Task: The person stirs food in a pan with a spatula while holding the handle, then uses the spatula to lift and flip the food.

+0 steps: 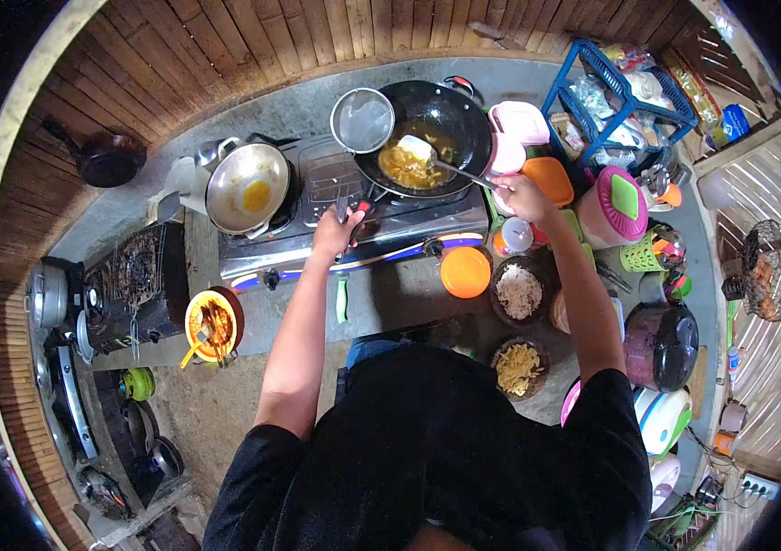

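My right hand (521, 198) is closed round the handle of a metal spatula (460, 171). Its blade dips into the bubbling golden oil and pale pieces (406, 170) in a black wok (467, 119) on the stove. My left hand (333, 231) is closed on a thin metal handle, apparently that of the round mesh strainer (362, 120) over the wok's left rim. Close beside those fingers is the wok's red-and-black near handle (363, 207); whether they touch it I cannot tell. Left of the wok, a light metal pan (245, 184) with a little yellow liquid sits on the other burner.
A two-burner stove (326, 170) spans the counter. Nearby are an orange lid (466, 273), a bowl of white shreds (518, 291), a bowl of yellowish pieces (518, 369) and an orange bowl of red sauce (211, 321). Blue rack (625, 101) and pink-lidded container (623, 204) stand right.
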Demonstrator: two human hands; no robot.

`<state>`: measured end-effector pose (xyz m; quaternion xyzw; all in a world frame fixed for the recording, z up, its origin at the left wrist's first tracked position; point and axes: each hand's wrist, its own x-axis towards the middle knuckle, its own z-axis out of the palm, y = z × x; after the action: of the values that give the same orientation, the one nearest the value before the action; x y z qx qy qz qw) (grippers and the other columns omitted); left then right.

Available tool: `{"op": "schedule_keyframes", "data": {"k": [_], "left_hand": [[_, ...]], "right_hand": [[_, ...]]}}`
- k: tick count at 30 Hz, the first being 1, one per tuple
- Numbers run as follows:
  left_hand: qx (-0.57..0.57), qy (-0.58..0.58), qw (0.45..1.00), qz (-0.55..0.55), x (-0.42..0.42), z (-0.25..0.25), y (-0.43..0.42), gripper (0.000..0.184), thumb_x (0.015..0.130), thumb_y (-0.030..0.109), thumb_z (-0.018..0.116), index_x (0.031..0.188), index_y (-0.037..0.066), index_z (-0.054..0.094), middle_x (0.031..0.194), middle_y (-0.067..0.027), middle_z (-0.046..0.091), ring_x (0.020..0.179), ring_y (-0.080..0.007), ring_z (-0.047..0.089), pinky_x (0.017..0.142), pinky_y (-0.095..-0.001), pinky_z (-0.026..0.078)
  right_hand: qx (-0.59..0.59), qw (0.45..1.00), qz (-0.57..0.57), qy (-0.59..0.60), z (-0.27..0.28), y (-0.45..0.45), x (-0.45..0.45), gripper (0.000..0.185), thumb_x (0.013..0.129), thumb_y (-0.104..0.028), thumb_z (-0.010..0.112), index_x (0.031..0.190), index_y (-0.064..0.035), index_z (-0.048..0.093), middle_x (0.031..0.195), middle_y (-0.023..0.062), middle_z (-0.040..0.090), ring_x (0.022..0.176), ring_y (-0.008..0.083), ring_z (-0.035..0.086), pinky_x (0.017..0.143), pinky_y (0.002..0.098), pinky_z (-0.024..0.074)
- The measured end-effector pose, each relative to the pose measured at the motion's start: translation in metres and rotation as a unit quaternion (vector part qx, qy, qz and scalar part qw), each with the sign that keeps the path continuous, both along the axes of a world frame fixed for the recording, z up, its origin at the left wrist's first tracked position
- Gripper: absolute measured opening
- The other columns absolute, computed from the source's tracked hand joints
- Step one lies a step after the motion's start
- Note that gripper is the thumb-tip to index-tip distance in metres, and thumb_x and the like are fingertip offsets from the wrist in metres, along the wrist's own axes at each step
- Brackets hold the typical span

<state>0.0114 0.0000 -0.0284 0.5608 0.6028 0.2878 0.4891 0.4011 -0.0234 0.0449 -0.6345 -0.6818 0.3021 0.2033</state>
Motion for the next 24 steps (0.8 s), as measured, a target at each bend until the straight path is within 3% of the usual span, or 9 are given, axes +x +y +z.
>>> {"op": "schedule_keyframes", "data": {"k": [6, 8, 11, 14, 18, 20, 21, 23, 24], "left_hand": [[0.008, -0.009, 1.000, -0.002, -0.002, -0.007, 0.003, 0.031, 0.086, 0.031, 0.067, 0.091, 0.004, 0.051, 0.073, -0.0058, 0.068, 0.042, -0.0139, 0.056, 0.035, -0.0291, 0.042], [0.010, -0.016, 1.000, -0.004, -0.002, -0.011, 0.005, 0.031, 0.086, 0.031, 0.067, 0.091, 0.004, 0.051, 0.073, -0.0058, 0.068, 0.042, -0.0139, 0.056, 0.035, -0.0290, 0.042], [0.011, -0.027, 1.000, -0.001, -0.002, -0.009, 0.004, 0.031, 0.086, 0.030, 0.067, 0.091, 0.004, 0.051, 0.073, -0.0060, 0.067, 0.042, -0.0138, 0.056, 0.035, -0.0287, 0.041], [0.009, -0.023, 1.000, -0.009, -0.001, 0.001, 0.002, 0.031, 0.086, 0.030, 0.067, 0.091, 0.004, 0.050, 0.072, -0.0063, 0.067, 0.041, -0.0134, 0.055, 0.034, -0.0285, 0.041], [-0.005, -0.005, 1.000, -0.014, 0.002, 0.018, -0.004, 0.029, 0.087, 0.026, 0.067, 0.085, 0.005, 0.047, 0.071, -0.0086, 0.064, 0.047, -0.0138, 0.056, 0.041, -0.0289, 0.045], [-0.002, -0.007, 1.000, -0.013, 0.001, 0.013, -0.003, 0.029, 0.087, 0.026, 0.067, 0.086, 0.005, 0.048, 0.071, -0.0087, 0.064, 0.047, -0.0139, 0.056, 0.041, -0.0289, 0.045], [0.009, -0.012, 1.000, -0.011, -0.001, 0.002, 0.000, 0.031, 0.087, 0.029, 0.067, 0.088, 0.004, 0.049, 0.071, -0.0071, 0.065, 0.044, -0.0135, 0.056, 0.038, -0.0283, 0.043], [0.020, -0.016, 1.000, -0.009, -0.001, -0.002, 0.002, 0.033, 0.086, 0.031, 0.067, 0.091, 0.004, 0.050, 0.071, -0.0056, 0.066, 0.042, -0.0130, 0.056, 0.035, -0.0277, 0.041], [0.010, -0.017, 1.000, -0.005, 0.000, 0.002, 0.000, 0.032, 0.086, 0.029, 0.067, 0.089, 0.004, 0.049, 0.071, -0.0068, 0.065, 0.043, -0.0136, 0.055, 0.038, -0.0283, 0.043]], "right_hand": [[0.076, 0.996, -0.039, 0.000, -0.004, 0.007, 0.005, 0.029, 0.087, -0.016, 0.056, 0.113, -0.0046, 0.063, 0.100, 0.0239, 0.064, 0.092, 0.0335, 0.065, 0.082, 0.0397, 0.0502], [0.221, 0.963, -0.038, -0.150, -0.008, 0.011, 0.010, 0.028, 0.087, -0.012, 0.056, 0.112, -0.0002, 0.061, 0.082, 0.0234, 0.065, 0.074, 0.0366, 0.065, 0.067, 0.0438, 0.0500], [0.154, 0.962, -0.083, -0.209, 0.016, 0.005, 0.004, 0.028, 0.086, -0.013, 0.057, 0.113, -0.0043, 0.061, 0.082, 0.0247, 0.063, 0.079, 0.0398, 0.062, 0.069, 0.0470, 0.0494], [0.153, 0.939, -0.080, -0.297, 0.000, 0.012, 0.020, 0.027, 0.088, -0.014, 0.055, 0.113, -0.0073, 0.062, 0.081, 0.0218, 0.064, 0.077, 0.0388, 0.063, 0.067, 0.0473, 0.0493], [0.107, 0.947, -0.067, -0.297, 0.003, 0.013, 0.034, 0.026, 0.087, -0.015, 0.054, 0.110, -0.0067, 0.064, 0.085, 0.0205, 0.065, 0.078, 0.0387, 0.063, 0.070, 0.0467, 0.0495], [0.206, 0.882, 0.151, -0.395, -0.013, 0.027, 0.060, 0.019, 0.085, -0.017, 0.053, 0.090, -0.0030, 0.066, 0.077, 0.0208, 0.066, 0.075, 0.0316, 0.067, 0.068, 0.0467, 0.0522], [0.206, 0.883, 0.150, -0.395, -0.003, 0.023, 0.053, 0.019, 0.085, -0.017, 0.053, 0.090, -0.0030, 0.066, 0.077, 0.0208, 0.066, 0.075, 0.0316, 0.067, 0.068, 0.0467, 0.0522], [0.098, 0.965, 0.100, -0.220, 0.031, 0.010, 0.028, 0.023, 0.085, -0.016, 0.054, 0.091, 0.0009, 0.068, 0.085, 0.0210, 0.067, 0.081, 0.0323, 0.066, 0.074, 0.0430, 0.0514], [0.099, 0.965, 0.099, -0.220, 0.023, 0.013, 0.030, 0.023, 0.085, -0.016, 0.054, 0.091, 0.0009, 0.068, 0.085, 0.0210, 0.067, 0.081, 0.0323, 0.066, 0.074, 0.0430, 0.0514]]}}
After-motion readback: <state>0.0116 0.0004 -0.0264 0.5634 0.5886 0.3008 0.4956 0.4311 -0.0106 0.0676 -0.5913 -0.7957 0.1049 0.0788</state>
